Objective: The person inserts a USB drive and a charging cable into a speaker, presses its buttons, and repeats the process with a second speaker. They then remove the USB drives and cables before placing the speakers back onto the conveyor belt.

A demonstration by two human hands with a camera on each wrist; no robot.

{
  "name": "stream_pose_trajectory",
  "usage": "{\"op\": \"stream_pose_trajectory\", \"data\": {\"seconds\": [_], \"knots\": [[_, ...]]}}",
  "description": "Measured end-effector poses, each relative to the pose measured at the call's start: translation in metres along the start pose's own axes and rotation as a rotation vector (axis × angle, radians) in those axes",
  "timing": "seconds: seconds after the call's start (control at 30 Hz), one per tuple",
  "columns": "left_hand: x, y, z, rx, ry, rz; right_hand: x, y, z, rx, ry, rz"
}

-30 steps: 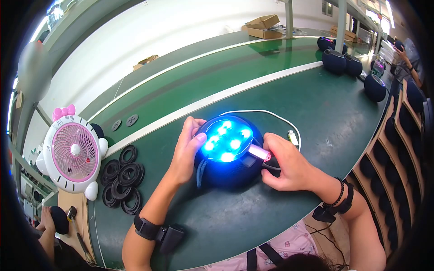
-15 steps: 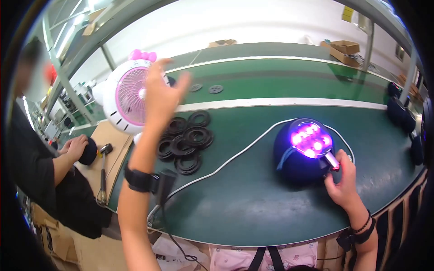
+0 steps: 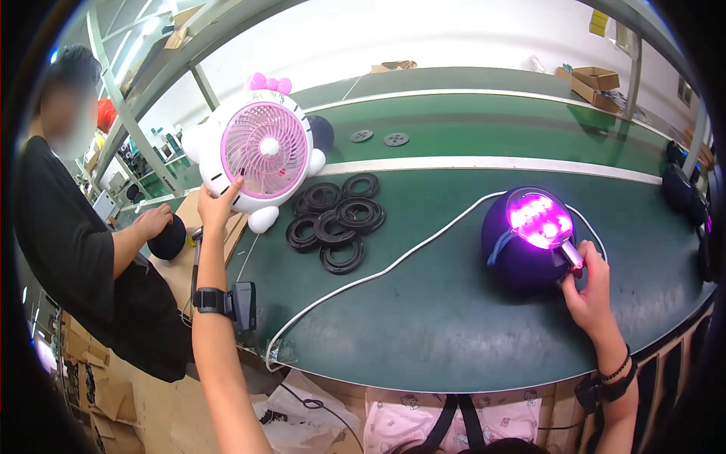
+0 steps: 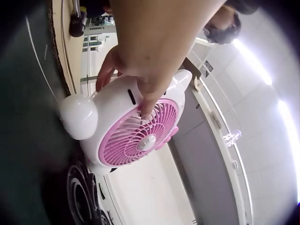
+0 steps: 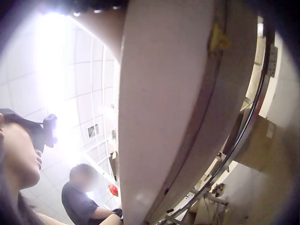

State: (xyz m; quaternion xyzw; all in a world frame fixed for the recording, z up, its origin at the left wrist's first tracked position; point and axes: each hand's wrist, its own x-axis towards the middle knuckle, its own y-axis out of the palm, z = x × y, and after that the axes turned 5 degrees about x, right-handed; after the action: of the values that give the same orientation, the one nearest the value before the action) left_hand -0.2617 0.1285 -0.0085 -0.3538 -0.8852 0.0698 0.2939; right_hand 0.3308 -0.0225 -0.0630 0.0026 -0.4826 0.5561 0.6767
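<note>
My left hand (image 3: 219,200) grips the lower left edge of a white and pink desk fan (image 3: 203,144). In the left wrist view the thumb lies on the pink grille (image 4: 126,140) and the other fingers reach behind the casing. My right hand (image 3: 594,291) is at a dark round speaker (image 3: 507,265), whose top glows magenta. Its fingers and thumb curl around the end of a lit USB stick (image 3: 572,256) jutting from the speaker. A white cable (image 3: 393,265) runs along the table behind the speaker. The right wrist view misses the right hand's work.
Several black rings (image 3: 336,227) lie heaped beside the fan. Two grey discs (image 3: 396,139) lie farther back. A person (image 3: 83,227) at the left handles a dark round object (image 3: 168,238). More speakers (image 3: 681,189) stand at the right, and a cardboard box (image 3: 597,79) sits at the back.
My left hand has left the speaker, reached left and taken hold of the fan. The speaker's light turned from blue to magenta. The view has swung left; my right hand stays at the speaker.
</note>
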Motion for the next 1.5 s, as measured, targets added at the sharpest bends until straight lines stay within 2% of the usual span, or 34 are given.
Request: {"op": "stream_pose_trajectory", "data": {"seconds": [0.23,0.3,0.33,0.37,0.43,0.5,0.57,0.6,0.63,0.67,0.73,0.83,0.87,0.9,0.93,0.97,1.03,1.17,1.23,1.27,1.37,1.5], "knots": [[-0.027,-0.052,0.008,-0.085,0.028,0.096,0.000,0.001,0.001,0.001,0.003,-0.010],[-0.021,-0.059,0.018,0.050,0.114,-0.085,0.001,0.000,0.002,-0.007,0.009,-0.006],[-0.016,-0.055,0.015,0.100,0.326,-0.356,0.002,-0.001,0.004,-0.012,0.015,-0.007],[-0.016,-0.056,0.011,0.098,0.328,-0.352,0.002,-0.002,0.004,-0.014,0.018,-0.011],[-0.018,-0.066,-0.007,-0.032,0.464,-0.456,0.002,-0.002,0.003,-0.020,-0.005,-0.016],[-0.037,-0.043,-0.045,-0.231,0.512,-0.314,0.002,-0.003,0.002,-0.003,0.001,-0.015],[-0.073,-0.006,-0.091,-0.589,0.398,-0.088,0.003,-0.002,0.004,0.043,0.013,-0.020],[-0.097,0.012,-0.117,-0.683,0.254,0.064,0.003,-0.002,0.003,0.035,0.007,-0.015],[-0.109,0.028,-0.122,-0.818,0.219,0.342,0.003,-0.003,0.002,0.023,0.000,-0.011],[-0.137,0.046,-0.147,-0.915,0.015,0.492,0.003,-0.006,0.005,0.003,-0.017,-0.013],[-0.163,0.084,-0.163,-0.781,-0.031,0.815,0.004,-0.010,0.005,0.010,-0.052,-0.013],[-0.211,0.141,-0.199,-0.468,0.260,1.022,0.005,-0.016,0.009,0.069,-0.080,-0.013],[-0.229,0.156,-0.206,-0.459,0.332,1.033,0.005,-0.016,0.010,0.081,-0.057,-0.037],[-0.232,0.178,-0.198,-0.330,0.613,0.992,0.006,-0.014,0.011,0.095,-0.035,-0.056],[-0.243,0.183,-0.203,-0.341,0.689,1.034,0.007,-0.012,0.007,0.052,-0.036,-0.066],[-0.255,0.189,-0.205,-0.400,0.657,1.066,0.010,-0.010,0.010,-0.013,-0.036,-0.078],[-0.264,0.191,-0.208,-0.342,0.852,0.945,0.015,-0.010,0.021,-0.111,0.042,-0.040],[-0.276,0.191,-0.209,-0.400,0.723,0.930,0.020,-0.007,0.028,-0.176,0.117,-0.011],[-0.279,0.190,-0.209,-0.374,0.721,0.848,0.024,-0.007,0.026,0.174,0.447,0.052],[-0.281,0.188,-0.210,-0.353,0.706,0.828,0.024,-0.006,0.026,0.176,0.453,0.050],[-0.286,0.185,-0.214,-0.331,0.685,0.805,0.021,0.001,0.020,0.780,0.584,-0.117],[-0.288,0.186,-0.213,-0.326,0.672,0.800,0.015,0.004,0.018,0.891,0.565,-0.135]]}}
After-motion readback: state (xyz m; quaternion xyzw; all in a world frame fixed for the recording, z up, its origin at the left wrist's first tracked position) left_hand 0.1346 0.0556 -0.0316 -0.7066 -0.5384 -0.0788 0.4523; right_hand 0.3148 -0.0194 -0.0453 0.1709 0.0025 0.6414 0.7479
